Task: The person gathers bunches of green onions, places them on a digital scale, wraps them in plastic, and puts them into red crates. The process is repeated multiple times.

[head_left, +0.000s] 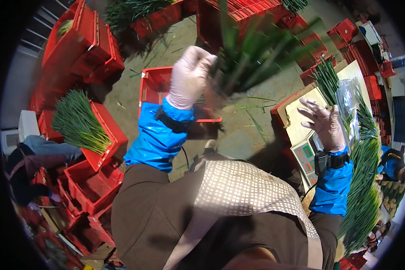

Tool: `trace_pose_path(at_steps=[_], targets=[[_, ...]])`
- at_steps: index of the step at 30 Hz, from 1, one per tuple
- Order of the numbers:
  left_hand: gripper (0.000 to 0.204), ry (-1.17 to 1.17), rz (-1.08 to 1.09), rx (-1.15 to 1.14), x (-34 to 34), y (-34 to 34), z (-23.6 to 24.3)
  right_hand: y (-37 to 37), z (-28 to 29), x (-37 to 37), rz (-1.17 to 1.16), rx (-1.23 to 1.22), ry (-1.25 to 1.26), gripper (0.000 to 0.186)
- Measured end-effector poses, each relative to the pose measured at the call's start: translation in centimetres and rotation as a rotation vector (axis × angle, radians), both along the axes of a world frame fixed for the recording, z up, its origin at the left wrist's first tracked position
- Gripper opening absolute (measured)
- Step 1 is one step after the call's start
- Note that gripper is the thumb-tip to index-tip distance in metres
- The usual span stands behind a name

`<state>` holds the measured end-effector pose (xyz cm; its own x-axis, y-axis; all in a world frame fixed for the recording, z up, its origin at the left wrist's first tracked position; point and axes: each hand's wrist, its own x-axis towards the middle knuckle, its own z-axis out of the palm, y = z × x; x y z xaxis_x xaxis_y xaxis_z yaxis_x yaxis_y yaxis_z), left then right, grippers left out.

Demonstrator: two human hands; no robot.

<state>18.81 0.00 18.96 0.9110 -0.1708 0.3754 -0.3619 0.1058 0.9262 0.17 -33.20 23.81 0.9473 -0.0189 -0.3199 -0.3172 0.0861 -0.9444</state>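
Note:
My left hand (191, 77), in a pale glove and blue sleeve cover, is closed in a fist on a bunch of chives (252, 60). Motion smears the long green leaves, which fan out to the right of the fist. Below this hand, a red crate (157, 74) sits on the floor, partly hidden by my arm. My right hand (324, 121), gloved too, is open with fingers spread and holds nothing. It hovers over the pale board (297, 118) by a scale panel (307, 158). Close beside it are clear plastic (348, 96) and more chives (327, 81).
Chives (82, 120) fill a tilted red crate on the left, near stacked red crates (83, 40). A long heap of chives (362, 189) lies along the right. Loose leaves (256, 123) litter the floor. Another person (29, 166) is at the far left; a further one (391, 164) is at right.

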Motion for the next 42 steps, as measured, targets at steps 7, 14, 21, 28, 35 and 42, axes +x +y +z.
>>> trace_pose_path(at_steps=[7, 14, 21, 28, 35, 42], targets=[[0.015, -0.036, 0.165, 0.429, 6.9, 0.7, -7.7, 1.8, -7.0, -6.4, -0.171, 0.368, 0.229, 0.058], [0.01, 0.372, -0.033, 0.441, 14.5, -1.2, -26.4, 3.8, -11.1, -13.6, -0.314, 0.315, 0.536, 0.049], [0.027, 0.356, -0.15, 0.513, 17.0, -13.6, -34.4, 1.0, -13.6, -22.2, -0.479, 0.297, 0.441, 0.058], [0.035, 0.076, -0.427, 0.324, -0.4, -25.8, -18.3, -6.4, -9.9, -39.1, -0.805, 0.223, 0.134, 0.045], [0.031, 0.049, -1.2, 0.317, -24.9, -36.0, -6.3, -22.3, -12.5, -58.7, -1.345, -0.897, 0.589, 0.065], [0.05, -0.265, -1.759, 0.681, -47.5, -49.2, -7.9, -28.6, -20.1, -61.1, -1.225, -0.729, 0.906, 0.082]])
